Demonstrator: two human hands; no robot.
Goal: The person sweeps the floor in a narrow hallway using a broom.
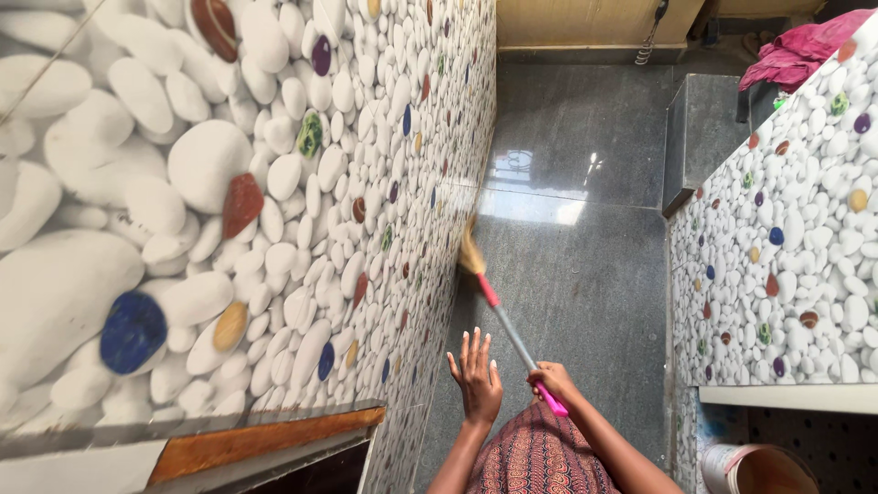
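Observation:
My right hand (551,379) grips the pink end of a broom handle (513,336), a thin metal rod with pink fittings. The broom's straw head (471,253) is blurred and rests on the grey floor against the foot of the left wall. My left hand (476,374) is held up beside the handle with fingers spread, holding nothing and close to the pebble-patterned wall (274,210). A patterned red garment (540,457) shows below my arms.
Pebble-print tiles cover the left wall and a right-hand partition (786,247). A grey polished floor (567,274) runs between them to a grey stone block (700,137). Pink cloth (796,50) lies at the top right; a bucket (754,468) stands at the bottom right.

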